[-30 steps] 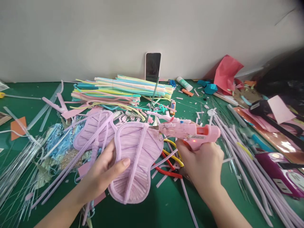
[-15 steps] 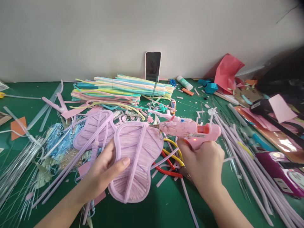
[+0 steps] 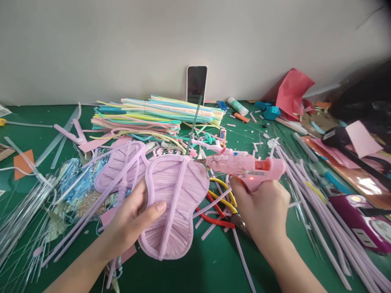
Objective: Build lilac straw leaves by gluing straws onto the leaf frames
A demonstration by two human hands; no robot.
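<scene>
My left hand grips the lower left edge of a lilac wing-shaped piece made of straws, thumb lying on top of it. A thin green wire stands up from the piece's top end. My right hand is wrapped round the handle of a pink glue gun with a small red light lit. Its nozzle points left and meets the top edge of the lilac piece. A second lilac wing-shaped piece lies on the green table just behind the first.
A pile of coloured straws lies behind, with a phone leaning on the wall. Lilac straws fan out at right beside a purple box. Red-handled pliers lie under the glue gun. Clear strips spread at left.
The glue gun has shifted slightly right and up, its nozzle staying at the lilac piece's top edge. The lilac piece has tilted a little in my left hand.
</scene>
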